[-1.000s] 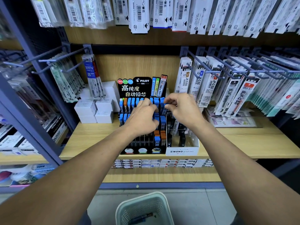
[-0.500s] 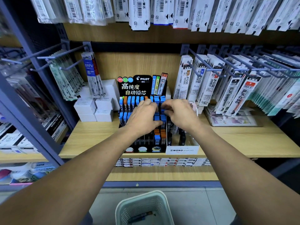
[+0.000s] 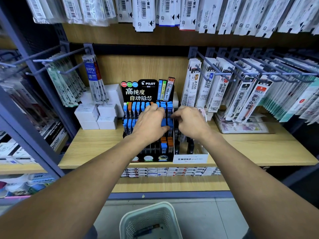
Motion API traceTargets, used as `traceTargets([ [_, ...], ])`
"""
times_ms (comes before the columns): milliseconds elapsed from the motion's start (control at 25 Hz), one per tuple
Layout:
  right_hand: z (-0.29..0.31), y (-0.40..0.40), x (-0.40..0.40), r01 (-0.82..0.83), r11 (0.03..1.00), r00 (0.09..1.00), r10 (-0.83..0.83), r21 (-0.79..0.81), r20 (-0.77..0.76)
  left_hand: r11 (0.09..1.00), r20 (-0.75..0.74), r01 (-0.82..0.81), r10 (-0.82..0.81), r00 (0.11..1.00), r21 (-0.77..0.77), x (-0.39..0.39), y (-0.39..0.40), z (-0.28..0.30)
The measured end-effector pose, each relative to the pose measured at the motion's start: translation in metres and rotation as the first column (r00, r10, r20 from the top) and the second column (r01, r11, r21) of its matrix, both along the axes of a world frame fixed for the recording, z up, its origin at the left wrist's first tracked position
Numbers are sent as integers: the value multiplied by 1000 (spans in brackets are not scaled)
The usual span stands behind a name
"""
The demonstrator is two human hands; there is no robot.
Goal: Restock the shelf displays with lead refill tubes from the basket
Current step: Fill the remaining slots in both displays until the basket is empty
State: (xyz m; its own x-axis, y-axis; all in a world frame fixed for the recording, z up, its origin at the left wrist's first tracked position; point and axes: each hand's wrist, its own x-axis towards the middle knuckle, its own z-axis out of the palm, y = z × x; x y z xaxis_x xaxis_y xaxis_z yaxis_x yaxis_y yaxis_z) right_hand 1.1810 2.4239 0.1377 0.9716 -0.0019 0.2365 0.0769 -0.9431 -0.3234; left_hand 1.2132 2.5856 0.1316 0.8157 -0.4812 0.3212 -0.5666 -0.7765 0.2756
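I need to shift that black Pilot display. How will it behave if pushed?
The Pilot display probably slides as one stiff unit on the smooth wooden shelf. Its tall header may make it tip backward. The upright tubes stand loose and could rattle or topple.

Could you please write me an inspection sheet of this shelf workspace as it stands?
Surface: wooden shelf, bare at its front left.
Job's things: Pilot display holds blue and orange tubes; Mono display beside it; basket on the floor, something dark inside.
Clutter: white boxes left of the displays.
Hands: left hand and right hand at the blue tubes; grip unclear.
Cables: nothing seen.
Surroundings: refill packs on pegs.
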Motion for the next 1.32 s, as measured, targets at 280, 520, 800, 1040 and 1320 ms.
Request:
traceTargets([
  [280, 3, -49, -19, 225, 966, 974, -228, 126, 9, 999, -21, 33, -33, 999, 8, -5, -4, 4],
  [520, -2, -41, -28, 125, 991, 989, -120, 55, -86, 997, 31, 78, -77, 997, -23, -10, -8, 11],
  [800, -10, -28, -8, -2, 994, 997, -6, -110, -78, 996, 12, 89, -89, 996, -13, -7, -8, 6],
  [1040, -6, -29, -10, -75, 994, 996, 71, -80, -46, 995, 7, 90, -90, 996, -30, -7, -6, 9],
  [1320, -6, -28, -11, -48, 993, 999, 46, -105, -19, 996, -7, 83, -84, 996, -37, -9, -5, 12],
])
